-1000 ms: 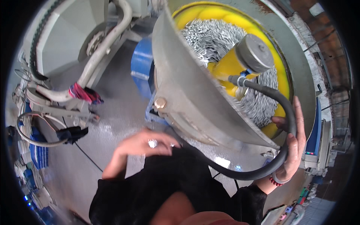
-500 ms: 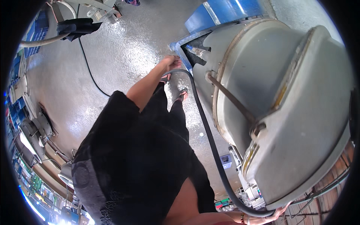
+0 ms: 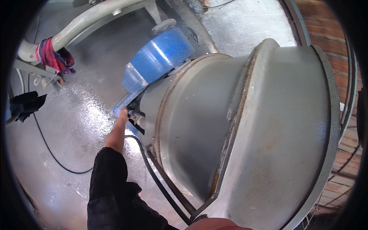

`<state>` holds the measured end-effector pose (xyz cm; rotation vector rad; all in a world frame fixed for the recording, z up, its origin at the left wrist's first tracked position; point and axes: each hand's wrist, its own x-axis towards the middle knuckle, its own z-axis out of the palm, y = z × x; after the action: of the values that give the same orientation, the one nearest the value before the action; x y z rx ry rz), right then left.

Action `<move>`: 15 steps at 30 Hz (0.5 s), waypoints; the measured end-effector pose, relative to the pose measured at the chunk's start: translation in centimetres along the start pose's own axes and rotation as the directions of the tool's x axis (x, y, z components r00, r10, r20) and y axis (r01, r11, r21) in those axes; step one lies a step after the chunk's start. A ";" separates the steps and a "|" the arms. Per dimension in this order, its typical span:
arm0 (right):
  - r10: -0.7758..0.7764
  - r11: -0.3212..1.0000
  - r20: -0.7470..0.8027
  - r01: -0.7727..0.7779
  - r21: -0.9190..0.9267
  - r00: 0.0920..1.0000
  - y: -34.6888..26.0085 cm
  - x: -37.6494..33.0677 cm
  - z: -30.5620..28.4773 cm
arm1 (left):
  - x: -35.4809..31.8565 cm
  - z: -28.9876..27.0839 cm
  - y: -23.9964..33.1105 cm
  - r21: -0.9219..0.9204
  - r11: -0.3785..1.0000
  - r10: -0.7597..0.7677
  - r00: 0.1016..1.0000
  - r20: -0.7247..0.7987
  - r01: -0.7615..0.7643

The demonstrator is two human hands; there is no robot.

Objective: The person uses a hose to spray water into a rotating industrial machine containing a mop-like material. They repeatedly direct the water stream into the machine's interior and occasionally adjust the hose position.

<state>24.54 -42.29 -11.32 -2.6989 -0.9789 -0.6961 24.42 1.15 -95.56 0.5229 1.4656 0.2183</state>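
Your left hand (image 3: 123, 113) reaches down to the dark fitting (image 3: 135, 115) at the base of the big grey machine housing (image 3: 245, 130), just below the blue motor cover (image 3: 159, 57); whether the fingers grip it cannot be told. A black hose (image 3: 161, 184) runs along the housing's lower edge. A thin black cable (image 3: 50, 149) lies on the wet grey floor (image 3: 69, 115), and a red cloth (image 3: 53, 59) wraps the pipe (image 3: 88, 17) near the upper left corner.

I see a wet, glossy grey floor (image 3: 76, 126) catching bright light, a thin black cable (image 3: 46, 147) trailing across it, a red brick wall (image 3: 320, 17) at upper right, and a pale pipe (image 3: 92, 19) wrapped in red cloth (image 3: 53, 57).
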 end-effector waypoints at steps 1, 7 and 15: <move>0.005 1.000 0.002 -0.005 -0.010 1.000 0.1 0.1 -0.2 | 0.8 0.0 0.2 -0.100 0.994 -0.054 0.998 -0.015 0.052; 0.060 0.995 0.012 -0.059 -0.082 0.998 0.6 -0.3 -1.5 | -3.5 5.4 8.9 -0.187 0.966 0.196 0.977 0.079 -0.178; 0.073 0.988 0.008 -0.071 -0.140 0.997 3.2 0.0 -6.3 | -16.2 6.0 16.2 0.369 0.856 0.184 0.881 0.436 -0.362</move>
<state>24.33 -46.80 -5.88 -2.8464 -0.8612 -0.7613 31.33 6.72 -73.64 1.0940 1.0381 -0.0008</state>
